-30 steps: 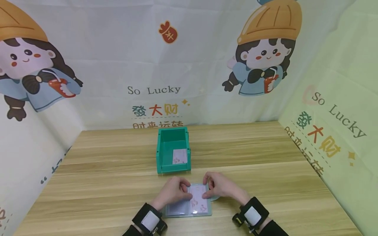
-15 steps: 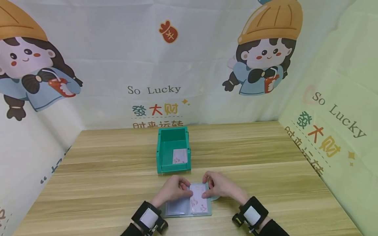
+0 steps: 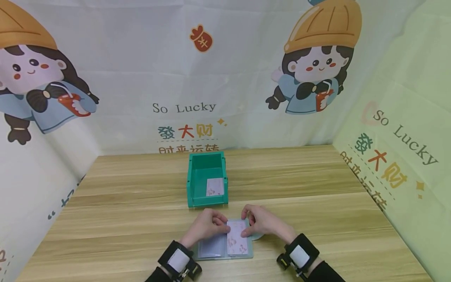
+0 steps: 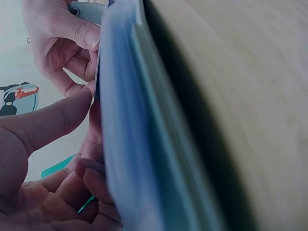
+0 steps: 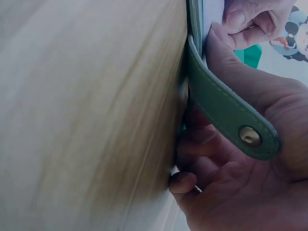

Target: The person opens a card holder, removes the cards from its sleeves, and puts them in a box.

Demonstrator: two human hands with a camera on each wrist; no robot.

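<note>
A small pale-green card holder (image 3: 224,257) lies open on the table, clear sleeves on its left side. On its right side sits a pinkish card (image 3: 237,243) with a flower print; how far it is inside a sleeve I cannot tell. My left hand (image 3: 207,226) pinches the card near its upper left corner. My right hand (image 3: 263,222) grips the holder's upper right edge, thumb on the card's right side and fingers curled behind. Beside that thumb, in the right wrist view, a green strap (image 5: 224,103) with a metal snap sticks out.
Beyond the hands stands a green plastic bin (image 3: 208,203) with another pinkish printed card (image 3: 215,187) inside. The wood-grain table (image 3: 123,219) reaches back to printed cloth walls (image 3: 246,78) on three sides.
Both hands keep almost the same place at the top of the card. The left thumb has shifted very slightly upward; the holder and bin stay put.
</note>
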